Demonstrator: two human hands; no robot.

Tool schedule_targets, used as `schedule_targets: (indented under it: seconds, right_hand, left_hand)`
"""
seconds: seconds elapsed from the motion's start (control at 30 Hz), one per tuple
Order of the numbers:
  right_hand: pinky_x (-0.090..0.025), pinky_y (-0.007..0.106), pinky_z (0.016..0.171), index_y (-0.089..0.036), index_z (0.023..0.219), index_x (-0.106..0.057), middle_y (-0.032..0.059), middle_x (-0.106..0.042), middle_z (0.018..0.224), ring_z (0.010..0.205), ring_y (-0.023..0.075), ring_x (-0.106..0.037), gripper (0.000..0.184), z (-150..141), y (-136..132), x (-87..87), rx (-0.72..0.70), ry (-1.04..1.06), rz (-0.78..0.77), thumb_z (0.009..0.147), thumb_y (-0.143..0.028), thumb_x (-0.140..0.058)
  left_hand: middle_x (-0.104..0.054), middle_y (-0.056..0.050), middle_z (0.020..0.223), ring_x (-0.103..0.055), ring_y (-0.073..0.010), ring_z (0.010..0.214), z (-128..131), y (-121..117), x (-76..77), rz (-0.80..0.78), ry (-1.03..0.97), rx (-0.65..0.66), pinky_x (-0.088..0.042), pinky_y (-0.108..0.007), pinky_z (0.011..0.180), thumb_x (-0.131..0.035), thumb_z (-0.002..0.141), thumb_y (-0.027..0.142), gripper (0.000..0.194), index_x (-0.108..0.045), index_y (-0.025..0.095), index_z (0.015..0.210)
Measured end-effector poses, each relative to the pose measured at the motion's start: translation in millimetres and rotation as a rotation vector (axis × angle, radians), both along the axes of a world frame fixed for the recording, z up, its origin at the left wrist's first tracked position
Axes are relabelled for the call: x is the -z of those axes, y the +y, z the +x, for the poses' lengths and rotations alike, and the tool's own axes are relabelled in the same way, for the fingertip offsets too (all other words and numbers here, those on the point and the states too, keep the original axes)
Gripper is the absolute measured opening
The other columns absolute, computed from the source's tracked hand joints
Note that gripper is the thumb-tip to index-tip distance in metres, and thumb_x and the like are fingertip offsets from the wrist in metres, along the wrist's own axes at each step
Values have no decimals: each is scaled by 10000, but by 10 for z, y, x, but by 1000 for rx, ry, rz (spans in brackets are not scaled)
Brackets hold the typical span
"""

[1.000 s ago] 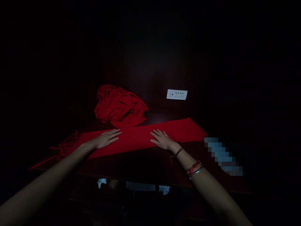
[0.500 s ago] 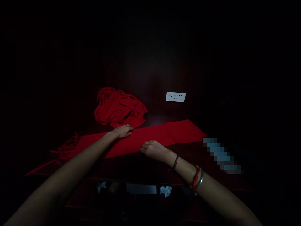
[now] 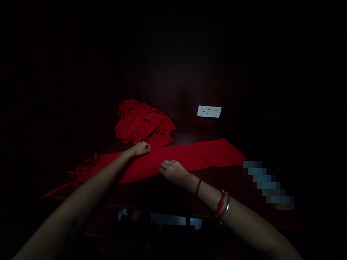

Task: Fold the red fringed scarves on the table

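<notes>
A red fringed scarf (image 3: 187, 155) lies in a long flat strip across the dark table, its tassels at the left end. My left hand (image 3: 142, 148) is at the scarf's far edge, fingers curled in and pinching the cloth there. At the near edge, my right hand (image 3: 173, 171) has its fingers bent and pressed together on the scarf's border. A second red scarf (image 3: 146, 124) sits in a crumpled heap just behind my left hand, its fringe bunched on top.
On the dark back wall is a white socket plate (image 3: 209, 111). A blurred bluish item (image 3: 264, 180) lies at the table's right. Below the front edge of the dark table (image 3: 222, 187), a shelf holds pale papers (image 3: 168, 219). Much of the surroundings is too dark to make out.
The view has turned slightly left. Both hands have slid left along the flat scarf. My left hand's fingers, stretched out before, have curled onto the far edge.
</notes>
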State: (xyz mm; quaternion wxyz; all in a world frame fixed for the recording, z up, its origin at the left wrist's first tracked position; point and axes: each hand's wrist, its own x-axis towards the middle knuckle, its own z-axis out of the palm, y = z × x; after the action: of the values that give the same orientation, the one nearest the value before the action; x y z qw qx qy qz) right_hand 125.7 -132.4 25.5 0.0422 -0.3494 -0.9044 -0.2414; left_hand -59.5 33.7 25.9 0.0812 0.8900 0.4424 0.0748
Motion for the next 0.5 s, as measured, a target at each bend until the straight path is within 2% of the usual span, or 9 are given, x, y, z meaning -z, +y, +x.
schedule_targets:
  seconds: [0.13, 0.27, 0.33, 0.5]
  right_hand:
    - [-362, 248, 563, -164, 863, -503, 51, -515, 797, 719, 147, -477, 179, 5, -37, -60, 19, 26, -23, 815, -159, -331]
    - [-364, 234, 557, -203, 1002, -448, 45, -511, 836, 705, 134, -492, 226, 59, -87, -103, 170, 143, -39, 819, -186, -317]
    - [-370, 236, 572, -201, 1001, -450, 52, -509, 849, 724, 139, -492, 220, 44, -95, -99, 207, 151, -47, 811, -213, -340]
    - [-376, 246, 575, -159, 872, -499, 70, -505, 854, 750, 151, -481, 168, -113, -82, -42, 98, 59, -23, 800, -158, -347]
  left_hand:
    - [-537, 24, 585, -472, -118, 589, -76, 93, -61, -203, -87, -48, -341, -182, 539, -469, 595, 295, 163, -552, 159, 632]
    - [-520, 30, 546, -451, -116, 558, -257, 146, -97, -326, -128, -70, -335, -192, 536, -496, 508, 233, 117, -545, 155, 580]
    - [-519, 28, 547, -449, -116, 564, -324, 146, -97, -392, -183, -69, -336, -197, 553, -508, 498, 241, 122, -547, 155, 576]
    - [-493, 35, 525, -431, -114, 552, -346, 87, -77, -444, -254, -105, -318, -200, 542, -572, 482, 300, 175, -549, 159, 582]
